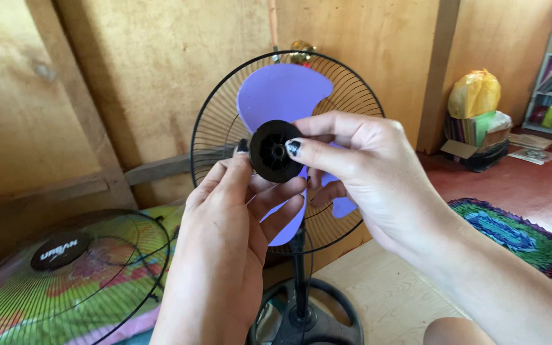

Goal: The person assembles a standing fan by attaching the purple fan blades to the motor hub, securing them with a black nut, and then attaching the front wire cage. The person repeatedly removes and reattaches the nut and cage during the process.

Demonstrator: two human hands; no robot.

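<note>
Both hands [225, 211] [365, 166] grip black fan cap [275, 151] at purple blade [282, 92] hub; keep it square, turn gently

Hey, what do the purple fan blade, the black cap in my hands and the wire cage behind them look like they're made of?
Purple fan blade: likely plastic, smooth, matte, evenly coloured. Black cap, held by left hand and right hand: probably moulded plastic, with a slight sheen and a centre hole. Wire cage: seems metal, thin dark-coated wires radiating to a round rim.
</note>
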